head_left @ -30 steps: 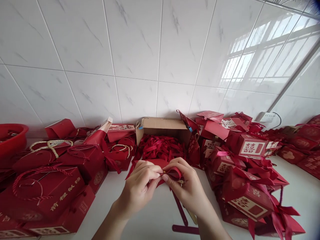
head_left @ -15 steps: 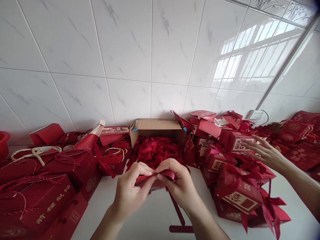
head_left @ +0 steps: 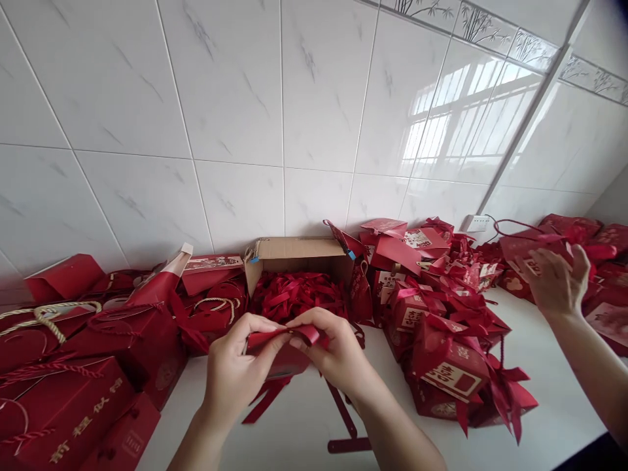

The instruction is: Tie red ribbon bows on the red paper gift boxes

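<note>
In front of me, both my hands meet over a small red gift box (head_left: 283,365), whose lower side shows between my wrists. With fingers bent, my left hand (head_left: 230,373) pinches the red top edge of the box. A glossy red ribbon (head_left: 309,335) forms a loop at my right hand (head_left: 341,360), which is closed on it between thumb and fingers. Ribbon tails (head_left: 267,400) dangle below the box. My fingers partly hide the point where ribbon and box top meet.
An open cardboard box (head_left: 299,247) full of loose red ribbons stands against the tiled wall. Red gift bags (head_left: 73,405) crowd the left; bow-tied boxes (head_left: 449,360) are stacked at right. Another person's hand (head_left: 559,281) is at a red box (head_left: 524,245). Flat red strips (head_left: 349,445) lie on the white table.
My view has turned slightly right. My hands keep their pinch, and the ribbon tails show more below. The other person's hand has moved right with a red box from the stack.
</note>
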{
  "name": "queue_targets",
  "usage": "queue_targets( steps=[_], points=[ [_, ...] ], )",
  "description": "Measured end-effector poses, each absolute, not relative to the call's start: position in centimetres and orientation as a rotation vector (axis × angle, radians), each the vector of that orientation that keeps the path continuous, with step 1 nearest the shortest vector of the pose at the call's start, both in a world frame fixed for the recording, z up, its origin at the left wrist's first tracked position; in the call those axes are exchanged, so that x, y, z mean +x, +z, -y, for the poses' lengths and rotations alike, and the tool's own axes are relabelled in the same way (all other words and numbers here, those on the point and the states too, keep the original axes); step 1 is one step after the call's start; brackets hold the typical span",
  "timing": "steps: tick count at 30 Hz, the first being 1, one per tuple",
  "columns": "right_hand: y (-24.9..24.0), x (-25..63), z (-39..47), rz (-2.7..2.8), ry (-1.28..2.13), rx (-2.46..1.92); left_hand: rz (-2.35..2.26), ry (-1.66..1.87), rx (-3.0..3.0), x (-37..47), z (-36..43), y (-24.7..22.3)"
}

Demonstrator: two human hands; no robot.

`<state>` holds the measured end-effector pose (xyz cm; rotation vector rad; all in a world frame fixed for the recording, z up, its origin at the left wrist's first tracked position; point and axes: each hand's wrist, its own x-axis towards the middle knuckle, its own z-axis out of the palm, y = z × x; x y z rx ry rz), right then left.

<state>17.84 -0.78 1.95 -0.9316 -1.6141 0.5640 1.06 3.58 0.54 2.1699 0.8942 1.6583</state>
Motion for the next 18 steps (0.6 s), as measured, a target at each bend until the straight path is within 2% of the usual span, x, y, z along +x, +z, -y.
queue_targets(
  steps=[6,10,18],
  points=[
    [3.9,17.3,-0.3,1.802,0.529,-0.786,-0.917,1.787,1.951,0.0,-3.7,1.0],
    [6.5,17.6,-1.3,1.790,0.470,-0.884,-0.857,1.916,1.806,-0.2,-3.7,1.6],
    [11.5,30.4,-1.9,1.205,-0.076,-1.260,-0.801,2.111,1.442,-1.3,-3.7,2.8]
  ],
)
